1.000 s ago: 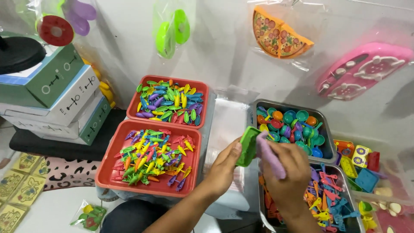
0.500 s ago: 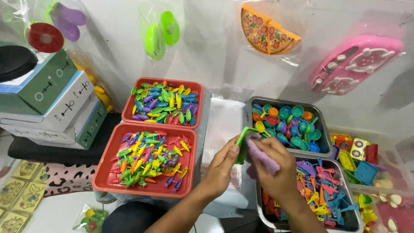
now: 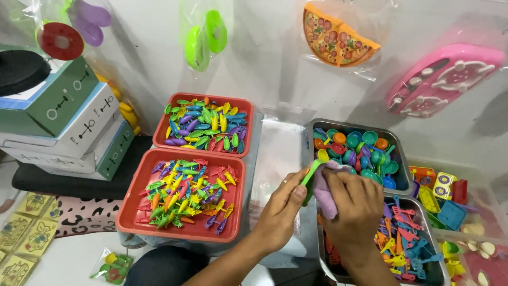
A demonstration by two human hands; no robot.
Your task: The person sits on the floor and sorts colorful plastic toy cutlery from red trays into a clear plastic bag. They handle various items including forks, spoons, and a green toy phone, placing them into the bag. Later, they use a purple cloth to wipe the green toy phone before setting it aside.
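— Both hands have drifted right since a second ago, over the metal tray (image 3: 317,130).
— Holding what?
— Left hand (image 3: 283,206) pinches a green piece (image 3: 311,173); right hand (image 3: 355,204) grips a lilac piece (image 3: 323,193), touching between them.

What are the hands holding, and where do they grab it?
The left hand pinches a green toy piece by its lower end. The right hand wraps around a purple toy piece.
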